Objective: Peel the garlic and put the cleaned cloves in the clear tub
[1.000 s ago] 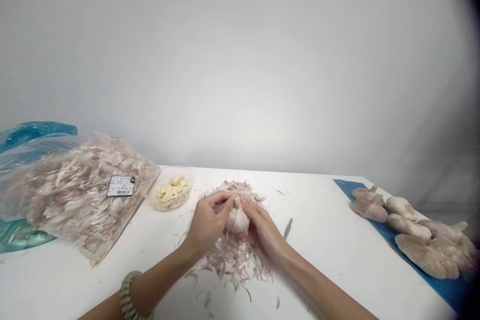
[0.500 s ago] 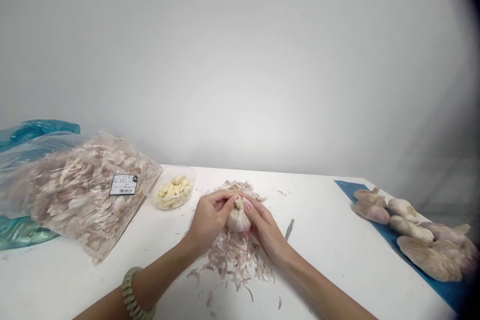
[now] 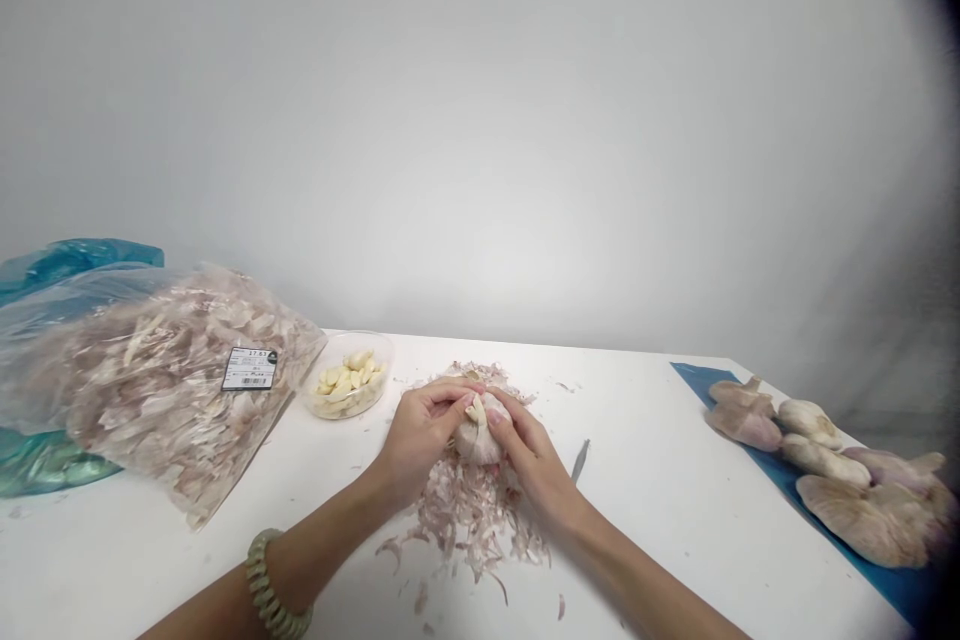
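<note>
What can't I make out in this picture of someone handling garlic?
All in the head view:
- Held garlic bulb's sides: partly hidden by the left hand and right hand.
- Label's fine print: too small.
- Grey tool's near end: hidden by the right forearm.
- Teal bag's far end: cut off by the left edge.

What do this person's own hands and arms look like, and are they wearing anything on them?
Both the left hand and the right hand are bare, with no gloves, and no ring can be made out. No sleeves show on the forearms. Around the left wrist sits a pale green, chunky, coiled band; nothing is worn on the right wrist.
</note>
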